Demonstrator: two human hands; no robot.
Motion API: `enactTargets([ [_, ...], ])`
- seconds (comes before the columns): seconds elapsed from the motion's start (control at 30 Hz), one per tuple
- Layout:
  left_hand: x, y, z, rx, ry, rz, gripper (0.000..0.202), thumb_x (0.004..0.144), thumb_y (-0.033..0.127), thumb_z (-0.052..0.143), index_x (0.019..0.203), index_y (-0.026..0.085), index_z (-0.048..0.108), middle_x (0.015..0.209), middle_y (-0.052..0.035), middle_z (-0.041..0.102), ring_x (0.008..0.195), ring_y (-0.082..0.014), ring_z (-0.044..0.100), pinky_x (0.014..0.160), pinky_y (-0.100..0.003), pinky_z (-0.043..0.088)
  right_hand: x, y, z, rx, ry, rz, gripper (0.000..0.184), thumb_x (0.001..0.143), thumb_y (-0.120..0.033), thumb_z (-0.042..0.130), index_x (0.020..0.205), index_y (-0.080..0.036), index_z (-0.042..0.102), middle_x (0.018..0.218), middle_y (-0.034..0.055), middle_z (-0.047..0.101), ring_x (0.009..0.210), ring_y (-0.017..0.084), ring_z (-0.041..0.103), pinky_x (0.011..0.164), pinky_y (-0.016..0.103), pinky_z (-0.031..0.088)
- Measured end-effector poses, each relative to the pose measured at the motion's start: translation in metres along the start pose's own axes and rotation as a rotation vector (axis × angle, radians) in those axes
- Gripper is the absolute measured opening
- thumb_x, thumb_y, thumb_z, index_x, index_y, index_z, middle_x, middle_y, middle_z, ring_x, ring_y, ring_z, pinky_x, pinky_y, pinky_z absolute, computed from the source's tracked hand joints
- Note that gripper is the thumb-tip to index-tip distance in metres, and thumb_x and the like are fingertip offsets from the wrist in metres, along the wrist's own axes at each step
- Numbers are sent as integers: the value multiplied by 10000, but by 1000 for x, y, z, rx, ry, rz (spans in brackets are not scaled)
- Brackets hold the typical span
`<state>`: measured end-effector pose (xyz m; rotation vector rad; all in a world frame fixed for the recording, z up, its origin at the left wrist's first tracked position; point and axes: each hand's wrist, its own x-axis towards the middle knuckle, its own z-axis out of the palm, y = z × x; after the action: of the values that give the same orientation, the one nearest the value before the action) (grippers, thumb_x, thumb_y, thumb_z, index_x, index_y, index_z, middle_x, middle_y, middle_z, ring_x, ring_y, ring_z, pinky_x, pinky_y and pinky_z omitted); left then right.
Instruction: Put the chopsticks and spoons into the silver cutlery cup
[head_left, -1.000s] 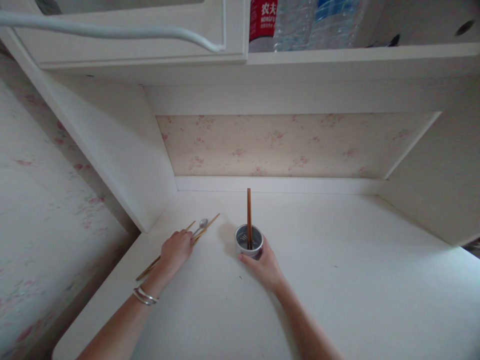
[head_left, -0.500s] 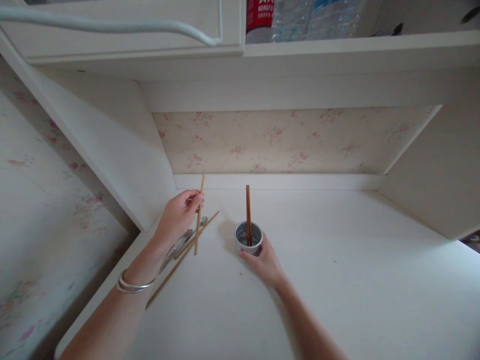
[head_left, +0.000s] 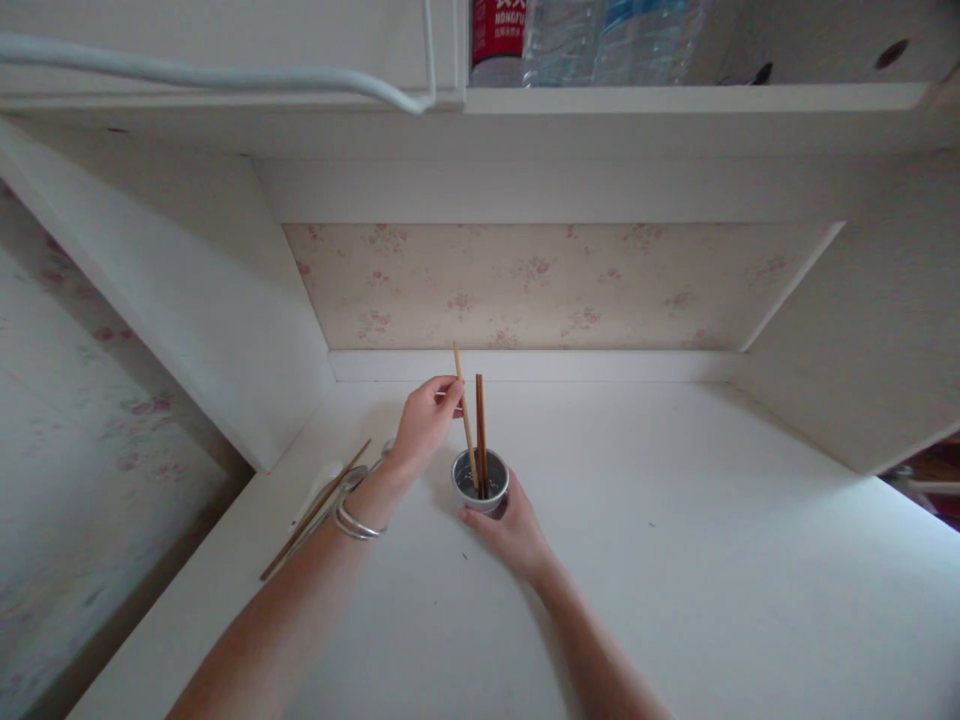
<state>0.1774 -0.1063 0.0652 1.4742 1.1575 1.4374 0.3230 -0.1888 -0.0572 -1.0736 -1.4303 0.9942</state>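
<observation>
My left hand point(head_left: 429, 418) pinches a light wooden chopstick point(head_left: 466, 420) near its upper part. The chopstick's lower end is inside a round metal cup point(head_left: 480, 498), beside the dark brown chopsticks point(head_left: 481, 425) that stand upright in it. Wrapped around the cup's lower right side is my right hand point(head_left: 514, 528), its thumb at the front. Left of the cup, partly behind my left forearm, lie another chopstick point(head_left: 319, 507) and several metal spoons point(head_left: 351, 478) on the white tabletop point(head_left: 660, 600).
A white cabinet shelf point(head_left: 675, 98) overhangs the table, with plastic bottles point(head_left: 562, 40) on it. A white bar handle point(head_left: 225, 75) juts out at the upper left. Side panels point(head_left: 172, 280) bound the table left and right.
My left hand has moved right, bringing the light chopstick from above the spoons into the cup. My right hand still holds the cup. The view has shifted slightly.
</observation>
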Motion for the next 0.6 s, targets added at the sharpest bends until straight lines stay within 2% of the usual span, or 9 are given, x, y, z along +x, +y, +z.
enactTargets([
  [0.1,-7,-27,8,66,-67,-45,351,849,470,618,972,146,673,878,-72,719,758,-182,704,724,-335,612,1,1,-1,-52,14,-6,794,643,-316,842,1354,-248,496,1315,80,612,1209,298,565,1059,499,413],
  [0.2,-15,-41,12,148,-123,-47,306,866,439,594,964,164,686,893,-71,734,761,-187,709,726,-323,601,0,-1,-2,-84,15,5,786,651,-314,837,1355,-255,492,1315,76,608,1205,294,566,1046,487,427],
  [0.33,-23,-40,14,207,-160,-6,290,887,416,559,947,164,689,882,-67,735,765,-185,701,717,-299,583,0,-6,-3,-91,3,1,790,662,-311,831,1366,-255,478,1332,76,596,1221,289,556,1049,476,426],
  [0.43,-26,-37,13,214,-142,27,312,892,431,557,961,153,682,869,-66,725,762,-178,689,704,-289,576,1,-6,-3,-92,0,6,807,656,-304,836,1373,-257,468,1340,74,590,1228,286,551,1056,474,422],
  [0.6,-25,-38,14,130,-103,0,359,871,475,585,993,149,672,881,-67,723,757,-178,692,716,-304,585,0,-1,-1,-53,7,-1,801,654,-295,836,1369,-256,475,1344,80,590,1231,292,553,1065,491,413],
])
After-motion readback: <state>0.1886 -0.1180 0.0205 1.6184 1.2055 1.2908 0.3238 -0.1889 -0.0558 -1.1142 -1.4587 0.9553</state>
